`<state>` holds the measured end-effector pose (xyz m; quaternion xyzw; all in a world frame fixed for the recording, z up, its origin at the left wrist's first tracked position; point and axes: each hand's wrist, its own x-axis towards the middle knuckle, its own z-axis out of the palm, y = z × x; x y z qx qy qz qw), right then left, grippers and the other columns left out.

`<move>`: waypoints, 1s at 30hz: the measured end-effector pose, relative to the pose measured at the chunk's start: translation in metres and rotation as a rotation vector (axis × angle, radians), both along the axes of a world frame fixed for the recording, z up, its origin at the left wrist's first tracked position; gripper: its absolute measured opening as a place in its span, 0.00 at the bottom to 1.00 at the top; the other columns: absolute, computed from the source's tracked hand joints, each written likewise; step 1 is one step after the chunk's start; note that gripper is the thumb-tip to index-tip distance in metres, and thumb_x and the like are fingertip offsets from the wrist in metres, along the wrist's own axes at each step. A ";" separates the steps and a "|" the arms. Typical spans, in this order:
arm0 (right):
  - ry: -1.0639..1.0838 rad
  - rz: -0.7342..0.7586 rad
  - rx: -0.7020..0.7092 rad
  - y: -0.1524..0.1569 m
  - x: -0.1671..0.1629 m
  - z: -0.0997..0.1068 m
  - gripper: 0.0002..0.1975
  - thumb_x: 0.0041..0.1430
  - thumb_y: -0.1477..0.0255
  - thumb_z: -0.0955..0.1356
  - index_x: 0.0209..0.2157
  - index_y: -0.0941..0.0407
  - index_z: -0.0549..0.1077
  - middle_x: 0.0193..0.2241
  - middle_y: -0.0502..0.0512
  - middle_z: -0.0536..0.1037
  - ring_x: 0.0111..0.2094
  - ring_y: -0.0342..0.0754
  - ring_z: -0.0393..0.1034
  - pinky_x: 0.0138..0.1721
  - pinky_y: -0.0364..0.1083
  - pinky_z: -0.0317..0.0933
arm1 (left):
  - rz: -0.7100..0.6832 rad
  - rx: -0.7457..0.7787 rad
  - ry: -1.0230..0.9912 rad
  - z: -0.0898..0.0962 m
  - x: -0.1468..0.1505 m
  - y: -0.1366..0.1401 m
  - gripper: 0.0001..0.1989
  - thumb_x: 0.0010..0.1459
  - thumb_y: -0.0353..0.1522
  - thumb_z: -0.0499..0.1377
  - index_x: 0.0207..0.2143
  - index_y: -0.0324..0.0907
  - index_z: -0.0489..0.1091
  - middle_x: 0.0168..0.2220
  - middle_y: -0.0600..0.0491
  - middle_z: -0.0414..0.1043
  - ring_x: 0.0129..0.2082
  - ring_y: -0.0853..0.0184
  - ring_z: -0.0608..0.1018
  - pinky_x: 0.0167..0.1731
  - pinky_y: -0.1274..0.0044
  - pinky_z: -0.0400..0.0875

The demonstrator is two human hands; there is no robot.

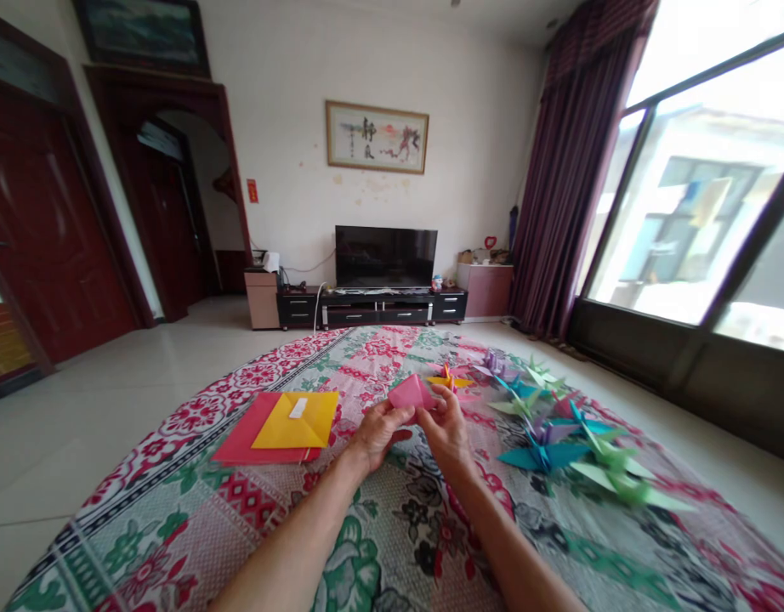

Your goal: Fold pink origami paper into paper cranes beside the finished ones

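Observation:
Between my two hands is a small folded piece of pink paper (410, 391), held up just above the patterned tablecloth. My left hand (380, 433) grips its lower left side, thumb in front and fingers behind. On the lower right, my right hand (446, 425) pinches the same paper with thumb and fingers. Just behind my right hand sits a yellow and orange paper crane (451, 379). To the left lies a stack of red paper sheets (248, 429), with yellow paper (306, 425) bearing a small white label on top.
Several folded paper cranes in green, purple and blue, including a blue crane (545, 455) and a green crane (625, 480), spread over the right side of the round table. The floral tablecloth (194, 544) covers it. Beyond stand a television (385, 257) and low cabinet (376, 310).

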<state>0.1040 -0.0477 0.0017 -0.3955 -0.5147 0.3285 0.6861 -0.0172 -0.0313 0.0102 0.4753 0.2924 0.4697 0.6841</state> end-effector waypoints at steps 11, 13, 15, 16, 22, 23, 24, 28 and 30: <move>-0.376 -0.180 0.206 -0.012 -0.003 0.006 0.09 0.50 0.73 0.65 0.36 0.55 0.66 0.46 0.58 0.66 0.45 0.49 0.64 0.31 0.43 0.68 | -0.120 -0.164 -0.344 0.000 -0.004 0.002 0.09 0.46 0.28 0.63 0.33 0.37 0.72 0.33 0.50 0.74 0.32 0.69 0.74 0.36 0.76 0.69; -0.399 -0.185 0.218 -0.012 -0.003 0.007 0.07 0.50 0.73 0.64 0.35 0.55 0.67 0.45 0.57 0.67 0.44 0.49 0.64 0.30 0.43 0.68 | -0.116 -0.158 -0.360 0.001 -0.005 0.002 0.09 0.46 0.27 0.62 0.33 0.36 0.72 0.33 0.50 0.74 0.32 0.69 0.74 0.38 0.76 0.69; -0.410 -0.182 0.229 -0.012 -0.002 0.007 0.07 0.50 0.74 0.64 0.35 0.54 0.67 0.44 0.57 0.67 0.43 0.48 0.65 0.30 0.43 0.68 | -0.115 -0.151 -0.366 0.000 -0.005 0.002 0.09 0.46 0.26 0.62 0.34 0.35 0.72 0.34 0.49 0.74 0.34 0.69 0.74 0.39 0.77 0.68; -0.418 -0.179 0.236 -0.012 -0.002 0.007 0.07 0.50 0.74 0.64 0.35 0.54 0.68 0.44 0.57 0.67 0.42 0.48 0.65 0.30 0.43 0.68 | -0.116 -0.148 -0.366 0.000 -0.005 0.003 0.10 0.46 0.25 0.62 0.34 0.35 0.72 0.34 0.49 0.74 0.34 0.69 0.74 0.39 0.77 0.68; -0.512 -0.185 0.265 -0.010 0.001 0.005 0.09 0.50 0.77 0.62 0.34 0.54 0.70 0.44 0.57 0.67 0.44 0.49 0.64 0.33 0.44 0.68 | -0.108 -0.150 -0.348 -0.002 -0.008 0.004 0.10 0.44 0.23 0.62 0.33 0.35 0.73 0.33 0.50 0.75 0.35 0.70 0.75 0.39 0.79 0.69; -0.531 -0.199 0.272 -0.010 0.001 0.005 0.10 0.49 0.78 0.62 0.34 0.54 0.70 0.45 0.58 0.67 0.45 0.49 0.63 0.34 0.45 0.68 | -0.091 -0.158 -0.342 -0.003 -0.008 0.004 0.09 0.44 0.23 0.62 0.32 0.36 0.73 0.33 0.50 0.75 0.35 0.69 0.76 0.39 0.79 0.69; -0.544 -0.219 0.278 -0.010 0.002 0.005 0.12 0.48 0.80 0.62 0.34 0.54 0.70 0.45 0.58 0.67 0.46 0.50 0.63 0.35 0.46 0.67 | -0.070 -0.167 -0.337 -0.003 -0.009 0.005 0.09 0.43 0.23 0.62 0.31 0.36 0.73 0.32 0.50 0.75 0.34 0.69 0.76 0.38 0.78 0.69; -0.486 -0.312 0.247 -0.012 0.004 0.007 0.13 0.45 0.81 0.60 0.31 0.54 0.71 0.43 0.57 0.69 0.45 0.50 0.64 0.36 0.46 0.66 | 0.000 -0.188 -0.364 -0.007 -0.012 0.010 0.07 0.43 0.22 0.61 0.29 0.36 0.72 0.30 0.50 0.75 0.33 0.68 0.76 0.37 0.77 0.70; -0.435 -0.334 0.173 -0.013 0.004 0.009 0.10 0.46 0.77 0.61 0.29 0.55 0.71 0.36 0.56 0.72 0.38 0.48 0.67 0.33 0.46 0.65 | -0.007 -0.174 -0.380 -0.009 -0.013 0.013 0.06 0.43 0.23 0.61 0.27 0.35 0.72 0.31 0.49 0.75 0.35 0.67 0.76 0.38 0.76 0.70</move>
